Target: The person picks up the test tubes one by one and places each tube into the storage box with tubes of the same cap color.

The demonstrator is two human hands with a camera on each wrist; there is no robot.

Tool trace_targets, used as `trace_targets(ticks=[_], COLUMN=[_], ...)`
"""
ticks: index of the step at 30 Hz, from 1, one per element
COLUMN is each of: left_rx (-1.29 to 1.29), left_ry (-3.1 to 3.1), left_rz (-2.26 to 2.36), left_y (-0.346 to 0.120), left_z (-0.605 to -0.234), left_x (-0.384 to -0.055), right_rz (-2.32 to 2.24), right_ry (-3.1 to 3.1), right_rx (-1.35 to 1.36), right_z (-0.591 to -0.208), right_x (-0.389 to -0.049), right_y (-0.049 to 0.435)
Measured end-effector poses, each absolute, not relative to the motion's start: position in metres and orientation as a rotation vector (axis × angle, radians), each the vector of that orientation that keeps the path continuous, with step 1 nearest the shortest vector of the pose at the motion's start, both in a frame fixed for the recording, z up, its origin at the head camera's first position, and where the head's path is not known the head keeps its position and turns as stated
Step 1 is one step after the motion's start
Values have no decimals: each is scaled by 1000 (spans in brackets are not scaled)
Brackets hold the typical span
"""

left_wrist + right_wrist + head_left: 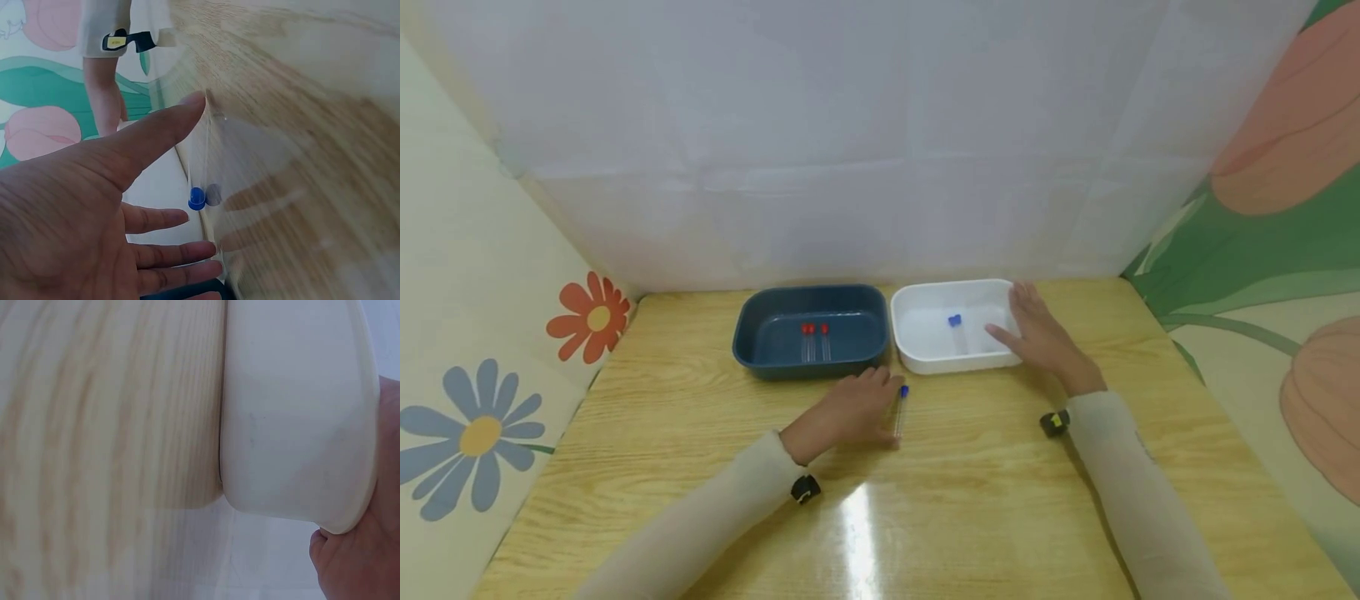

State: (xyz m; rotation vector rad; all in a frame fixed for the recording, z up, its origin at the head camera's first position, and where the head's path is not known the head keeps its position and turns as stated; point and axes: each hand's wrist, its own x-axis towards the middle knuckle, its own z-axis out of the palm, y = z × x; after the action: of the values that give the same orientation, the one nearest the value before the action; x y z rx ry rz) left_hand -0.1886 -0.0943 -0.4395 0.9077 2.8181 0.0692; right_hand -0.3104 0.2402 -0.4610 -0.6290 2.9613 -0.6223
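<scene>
My left hand point(855, 408) reaches over a clear tube with a blue cap point(904, 390) lying on the wooden table point(970, 467). Thumb and fingers are spread; in the left wrist view the thumb tip is right by the tube's clear end, and the blue cap point(197, 199) shows past the fingers. On the right, my right hand point(1047, 340) holds the right rim of a white tray point(958, 364), its thumb inside and its fingers over the outer edge. The right wrist view shows the tray's outer wall point(294, 419) and part of that hand point(362, 562). Blue-capped tubes point(955, 320) lie in the white tray.
A dark blue tray point(760, 367) stands left of the white one, with three red-capped tubes point(824, 329) inside. Behind both trays hangs a white sheet point(805, 225). Walls printed with flowers point(480, 436) flank the table.
</scene>
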Motion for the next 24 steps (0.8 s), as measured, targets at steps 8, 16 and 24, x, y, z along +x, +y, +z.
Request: trace_targets(ticks=[8, 16, 24], left_rx=[916, 884, 883], left_ry=[2831, 2830, 2821], left_rz=[29, 36, 54], left_y=[-92, -90, -90], left_z=[-442, -443, -443], left_x=[-190, -192, -191], right_rz=[-633, -624, -622], right_ry=[2966, 2965, 2962], right_rx=[-638, -617, -628], right_z=[-461, -460, -460], right_x=[-309, -310, -310], right_y=[240, 241, 240])
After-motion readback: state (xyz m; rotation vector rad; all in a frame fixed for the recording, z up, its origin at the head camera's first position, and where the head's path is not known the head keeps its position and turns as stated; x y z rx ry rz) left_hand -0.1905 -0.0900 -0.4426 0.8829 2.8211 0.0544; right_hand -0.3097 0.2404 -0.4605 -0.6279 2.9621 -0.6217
